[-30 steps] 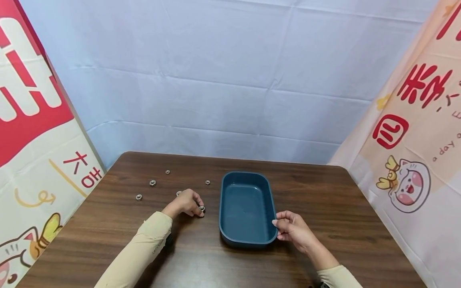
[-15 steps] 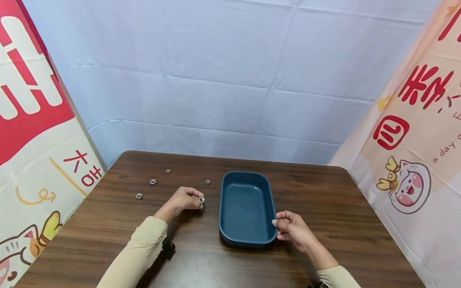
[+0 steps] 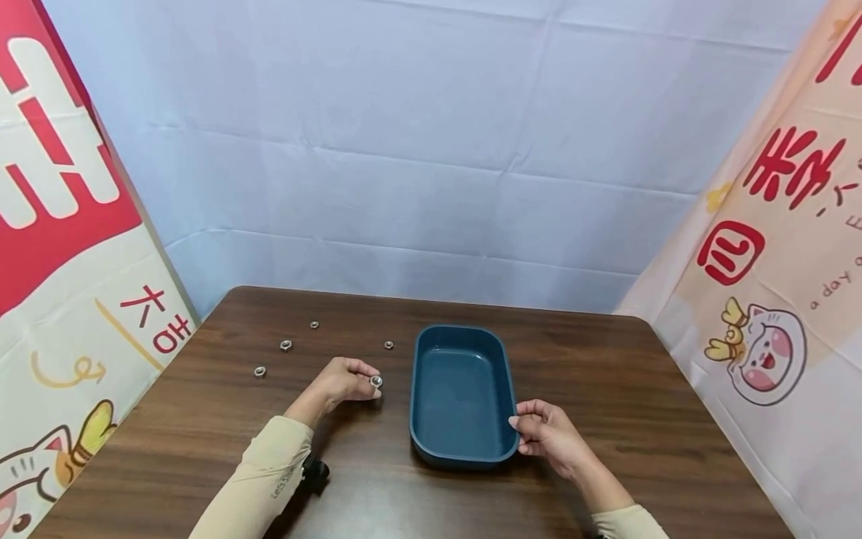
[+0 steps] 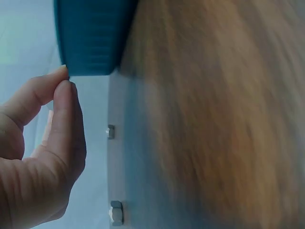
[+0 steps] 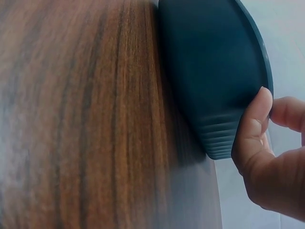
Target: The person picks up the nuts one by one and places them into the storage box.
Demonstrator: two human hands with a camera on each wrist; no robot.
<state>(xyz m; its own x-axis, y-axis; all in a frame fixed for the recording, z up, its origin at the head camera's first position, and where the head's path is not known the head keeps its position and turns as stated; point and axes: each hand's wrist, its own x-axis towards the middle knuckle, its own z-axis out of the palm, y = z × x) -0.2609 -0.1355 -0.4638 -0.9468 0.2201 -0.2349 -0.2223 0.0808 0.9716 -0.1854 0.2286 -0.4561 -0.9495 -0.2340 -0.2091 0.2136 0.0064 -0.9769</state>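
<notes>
My left hand (image 3: 340,383) pinches a metal hex nut (image 3: 376,382) between thumb and fingertips, left of a dark blue rectangular bin (image 3: 465,455). In the left wrist view the fingertips of the left hand (image 4: 52,129) meet in front of the bin's ribbed side (image 4: 90,47), and the nut is hidden there. My right hand (image 3: 548,436) grips the bin's right rim near its front corner, thumb on one side of the wall and fingers on the other. The right wrist view shows the same hold of the right hand (image 5: 267,157) on the bin (image 5: 214,62). The bin's inside holds nothing.
Several more nuts lie on the brown wooden table (image 3: 377,494): one nut (image 3: 388,345) just left of the bin, others (image 3: 286,345) farther left. White cloth (image 3: 431,150) hangs behind the table. Printed banners (image 3: 761,299) flank both sides.
My left hand has raised the pinched nut a little off its earlier spot, and the left wrist has turned. Another nut once seen behind that hand is now covered. Right hand and bin stay put.
</notes>
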